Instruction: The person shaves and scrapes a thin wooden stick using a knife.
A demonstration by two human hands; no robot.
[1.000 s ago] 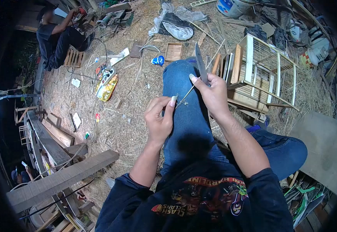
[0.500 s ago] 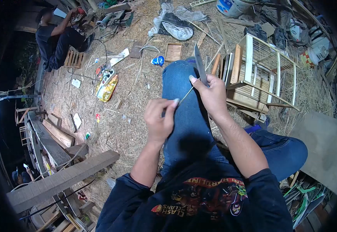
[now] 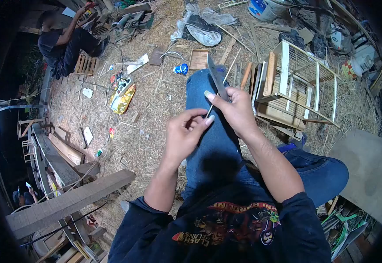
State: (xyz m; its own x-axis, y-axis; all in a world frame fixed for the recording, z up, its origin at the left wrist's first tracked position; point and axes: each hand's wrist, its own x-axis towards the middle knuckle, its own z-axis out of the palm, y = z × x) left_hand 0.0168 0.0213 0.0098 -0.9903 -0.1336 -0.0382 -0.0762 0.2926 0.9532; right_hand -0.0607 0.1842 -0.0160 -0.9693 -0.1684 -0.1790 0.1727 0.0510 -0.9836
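Observation:
My right hand (image 3: 236, 113) is closed around a knife, its broad metal blade (image 3: 217, 78) pointing up and away from me. The handle is hidden in my fist, and the thumb presses near the base of the blade. A thin wooden stick (image 3: 231, 66) runs past the blade, over my jeans-covered knee. Close to the blade, my left hand (image 3: 184, 135) pinches the near end of that stick between thumb and forefinger. Just right of the knee stands a wooden cage-like frame (image 3: 283, 87) with thin bars.
A small wooden tray (image 3: 198, 59) and a blue cup (image 3: 181, 69) lie beyond my knee. Left of them are a power strip (image 3: 123, 87) and a golden packet (image 3: 124, 101). A thick beam (image 3: 74, 199) juts in from the left. Another person (image 3: 66, 41) sits at upper left.
My left hand has shifted right and slightly up along the stick, nearer the knife. My right hand and the knife have moved down and a little left; the stick has turned steeper.

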